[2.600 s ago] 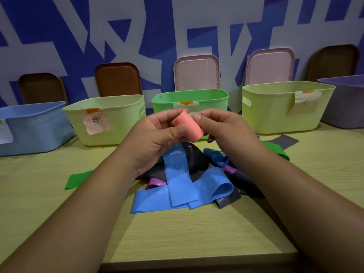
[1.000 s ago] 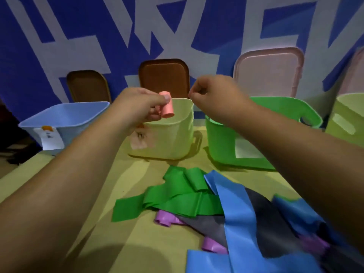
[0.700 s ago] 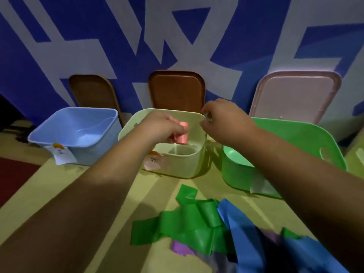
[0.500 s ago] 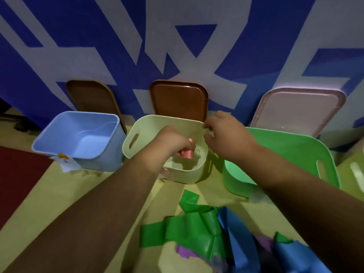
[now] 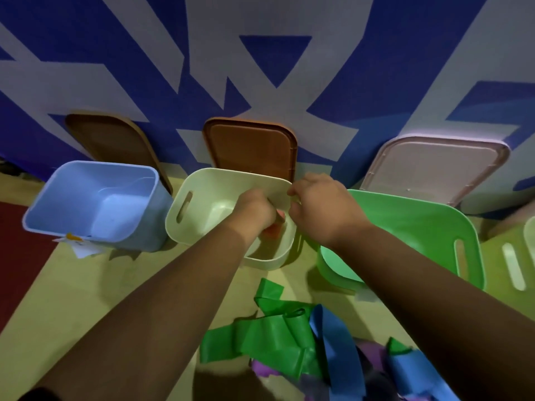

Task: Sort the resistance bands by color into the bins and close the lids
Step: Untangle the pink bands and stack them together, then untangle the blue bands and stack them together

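My left hand (image 5: 254,211) reaches down inside the pale cream bin (image 5: 185,211) and grips a folded pink band (image 5: 273,231), of which only a small part shows under the fingers. My right hand (image 5: 321,209) hovers over the right rim of the same bin with its fingers curled; I see nothing in it. On the table in front lie a green band (image 5: 269,337), a blue band (image 5: 335,342) and purple bands (image 5: 263,371) in a loose heap.
A light blue bin (image 5: 58,215) stands to the left and a green bin (image 5: 434,227) to the right, then a yellow-green bin (image 5: 521,256). Brown lids (image 5: 252,146) and a pink lid (image 5: 434,166) lean on the blue-and-white wall behind.
My left hand carried the pink band from above the heap to the cream bin and lowered it inside. My right hand let go of the band and followed to the bin's rim.
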A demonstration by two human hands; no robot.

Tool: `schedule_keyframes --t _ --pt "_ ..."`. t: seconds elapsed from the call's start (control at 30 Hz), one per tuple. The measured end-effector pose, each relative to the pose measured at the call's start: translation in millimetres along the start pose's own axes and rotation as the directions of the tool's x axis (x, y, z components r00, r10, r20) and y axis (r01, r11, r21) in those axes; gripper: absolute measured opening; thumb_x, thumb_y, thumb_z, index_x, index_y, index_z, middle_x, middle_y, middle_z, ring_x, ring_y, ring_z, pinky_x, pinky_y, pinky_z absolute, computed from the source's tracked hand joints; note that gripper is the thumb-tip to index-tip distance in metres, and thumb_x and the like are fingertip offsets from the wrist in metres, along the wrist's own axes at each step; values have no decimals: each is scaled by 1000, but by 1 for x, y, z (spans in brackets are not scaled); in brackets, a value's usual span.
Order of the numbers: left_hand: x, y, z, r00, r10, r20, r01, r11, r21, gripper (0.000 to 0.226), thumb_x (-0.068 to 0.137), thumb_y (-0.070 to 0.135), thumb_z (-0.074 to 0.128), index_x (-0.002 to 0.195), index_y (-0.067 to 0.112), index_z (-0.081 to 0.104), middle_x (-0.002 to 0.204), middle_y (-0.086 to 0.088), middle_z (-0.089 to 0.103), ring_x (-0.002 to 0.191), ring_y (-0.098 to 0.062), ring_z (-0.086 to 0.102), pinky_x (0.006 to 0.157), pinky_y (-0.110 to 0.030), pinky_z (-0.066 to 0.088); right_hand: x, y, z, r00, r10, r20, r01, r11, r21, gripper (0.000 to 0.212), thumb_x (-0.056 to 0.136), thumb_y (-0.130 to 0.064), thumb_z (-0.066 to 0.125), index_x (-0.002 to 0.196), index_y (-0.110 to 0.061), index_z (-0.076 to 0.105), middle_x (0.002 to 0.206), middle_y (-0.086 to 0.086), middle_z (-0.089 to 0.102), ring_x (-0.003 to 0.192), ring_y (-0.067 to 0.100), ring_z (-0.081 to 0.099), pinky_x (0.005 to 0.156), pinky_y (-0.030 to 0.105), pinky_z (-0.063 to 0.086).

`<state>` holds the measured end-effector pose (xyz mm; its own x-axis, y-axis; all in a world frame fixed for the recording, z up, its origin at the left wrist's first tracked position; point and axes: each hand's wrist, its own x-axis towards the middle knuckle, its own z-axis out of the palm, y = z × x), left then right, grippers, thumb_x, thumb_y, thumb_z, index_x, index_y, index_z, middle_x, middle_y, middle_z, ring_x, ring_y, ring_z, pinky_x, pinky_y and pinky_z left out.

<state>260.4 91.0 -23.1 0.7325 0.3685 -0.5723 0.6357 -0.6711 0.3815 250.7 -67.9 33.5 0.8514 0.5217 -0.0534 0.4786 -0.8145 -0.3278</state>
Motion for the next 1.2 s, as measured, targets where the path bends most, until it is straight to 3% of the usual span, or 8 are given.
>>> schedule_keyframes --t 0.2,0.33,0.5,0.6,0.7,0.8,0.93,1.2 --pt "-3 3 4 998 53 -30 -52 998 40 23 96 20 73 115 7 73 89 -8 63 91 -32 60 82 -36 48 3 4 5 1000 -15 -17 15 1000 4 35 105 -32 52 132 -21 72 119 3 66 111 28 58 96 43 47" --pt "-7 2 4 996 78 -36 -74 993 95 31 97 26 73 121 7 74 116 -15 71 104 -34 63 91 -37 49 1 4 7 1000 -17 -11 18 1000 25 33 106 -31 49 127 -22 73 115 2 64 108 27 57 95 44 47" --pt "-24 3 -10 988 130 -80 -114 976 185 15 100 25 68 102 11 69 106 -10 70 93 -30 61 82 -35 46 -10 7 9 998 -39 -45 41 997 60 32 110 -34 47 128 -25 72 112 3 63 108 27 54 95 45 47" --pt "-51 -2 -26 961 217 -171 -206 975 80 21 97 31 70 102 12 78 101 -5 76 96 -27 69 85 -34 52 -31 11 8 990 -47 -131 62 992 107 30 107 -31 56 131 -24 72 123 4 63 118 28 53 101 46 48" --pt "-98 -11 -30 917 299 -265 -335 937 -102 14 101 29 67 103 22 79 99 6 76 93 -11 68 80 -22 49 -67 16 9 946 -42 -321 113 972 206 22 103 -21 62 119 -16 76 117 6 66 115 28 58 102 45 50" --pt "-147 -28 -8 813 398 -426 -519 826 -219 10 101 22 67 100 27 76 89 13 73 82 1 65 67 -4 41 -117 20 13 880 -12 -476 155 952 263 16 100 -12 63 110 -13 76 109 5 70 108 26 61 99 28 42" --pt "-181 -59 44 723 576 -380 -684 675 -277 8 103 18 69 99 22 74 89 9 71 80 -5 64 70 -19 50 -179 31 26 862 39 -506 131 946 296 14 103 -13 63 109 -15 75 103 3 69 101 25 61 88 31 40" --pt "-154 -109 140 508 846 -164 -846 525 86 20 97 12 66 112 22 75 108 12 68 108 -11 62 95 -31 50 -235 72 116 904 -147 -401 264 930 254 15 101 -8 69 113 -15 75 93 -6 60 91 24 61 82 32 43"
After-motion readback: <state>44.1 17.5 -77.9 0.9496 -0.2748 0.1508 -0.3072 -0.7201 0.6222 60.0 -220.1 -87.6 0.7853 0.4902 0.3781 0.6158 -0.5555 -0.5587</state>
